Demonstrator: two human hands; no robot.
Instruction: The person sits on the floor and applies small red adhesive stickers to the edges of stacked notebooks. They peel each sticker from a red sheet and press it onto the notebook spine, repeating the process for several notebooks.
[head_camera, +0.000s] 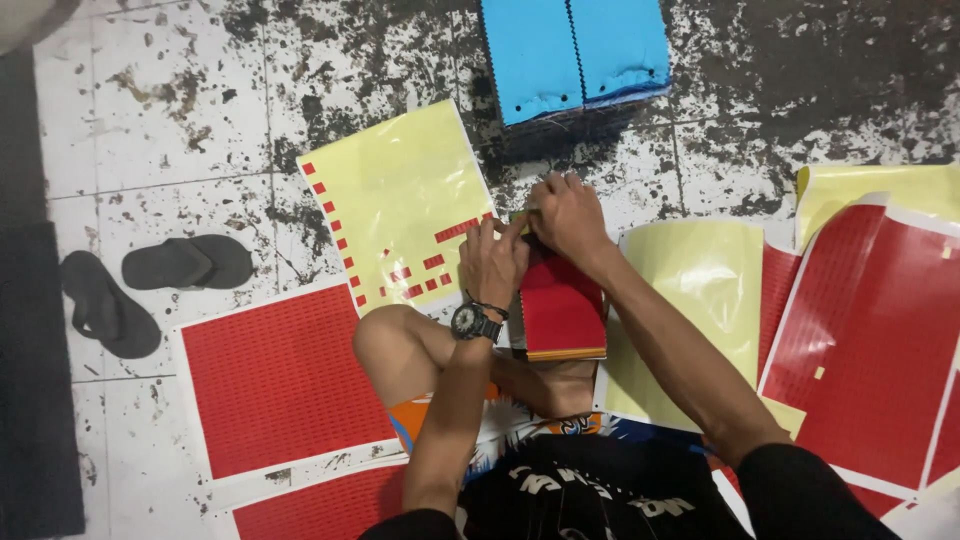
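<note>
A person seated on a stained white tile floor (180, 130) works over a thick stack of red-covered swatch sheets (560, 305) resting across the lap. The left hand (492, 262), with a black wristwatch (470, 322) on its wrist, lies on the stack's upper left corner, fingers bent and closed against the top edge. The right hand (566, 215) meets it just above, fingertips pinched shut on something small at that same top edge; what sits in the grip is too small to make out. Directly left of the grip lies a pale yellow backing sheet (400, 200), most of its small red rectangular stickers peeled away and a few rows left near the hands. Beyond the grip, farther from the person, sits a pile of bright blue fabric swatches (575, 55) with zigzag edges. Right of the grip spread another yellow backing sheet (700, 300) and full red sticker sheets (880, 340). Below and left of the grip, beside the bare knee, lies a further red sticker sheet (280, 380). Well off to the left rest two dark rubber sandals (150, 280).
</note>
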